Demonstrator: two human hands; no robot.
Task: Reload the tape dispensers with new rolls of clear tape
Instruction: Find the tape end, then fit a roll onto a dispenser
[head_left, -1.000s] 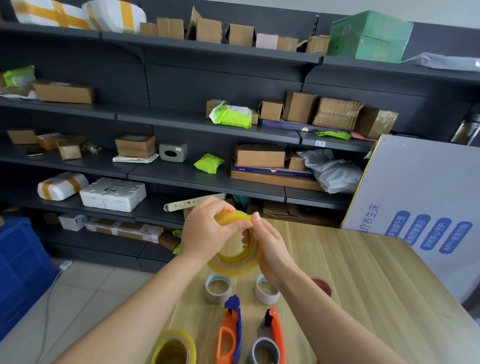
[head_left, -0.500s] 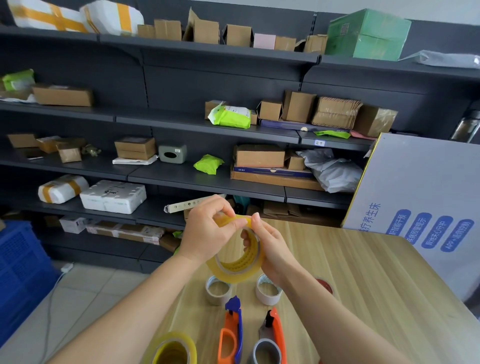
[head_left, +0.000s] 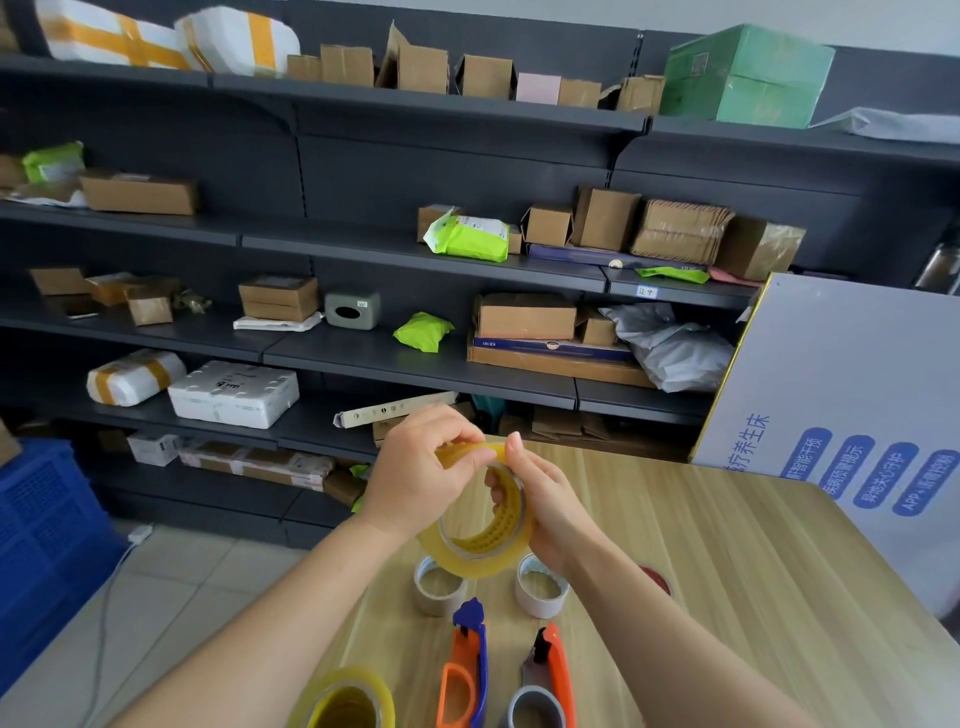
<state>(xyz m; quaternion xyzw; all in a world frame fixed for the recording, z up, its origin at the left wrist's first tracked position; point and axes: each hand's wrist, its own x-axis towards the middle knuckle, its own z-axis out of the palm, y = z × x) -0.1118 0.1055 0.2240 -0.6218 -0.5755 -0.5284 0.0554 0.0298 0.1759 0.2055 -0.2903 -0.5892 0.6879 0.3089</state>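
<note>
The roll (head_left: 467, 562) of clear, yellowish tape was held upright in the air above the left part of the surface (head_left: 737, 571), toward its far edge. The left hand (head_left: 418, 475) pinched its top rim, fingers (head_left: 457, 440) closed on the tape. The right hand (head_left: 553, 501) gripped the other side, with fingers (head_left: 496, 486) curled inside the core and the thumb pressed on the top. Compared with a second earlier little had changed: both hands kept the same hold, and the roll hung in nearly the same spot.

There were two large rolls: the held one and a second roll (head_left: 343, 699) at the near edge. Two small rolls (head_left: 439, 590) (head_left: 540, 587) stood on end just below the held one, which covered their far rims. Two dispensers (head_left: 467, 670) (head_left: 548, 675) lay side by side near the near edge, one orange and blue, one orange with a grey core.

The right forearm hid most of a red thing (head_left: 658, 579). A white board (head_left: 831, 374) with blue print leaned at the right edge. Behind stood dark shelves (head_left: 363, 358) of boxes (head_left: 524, 314), and a blue crate (head_left: 41, 545) sat on the floor to the left.
</note>
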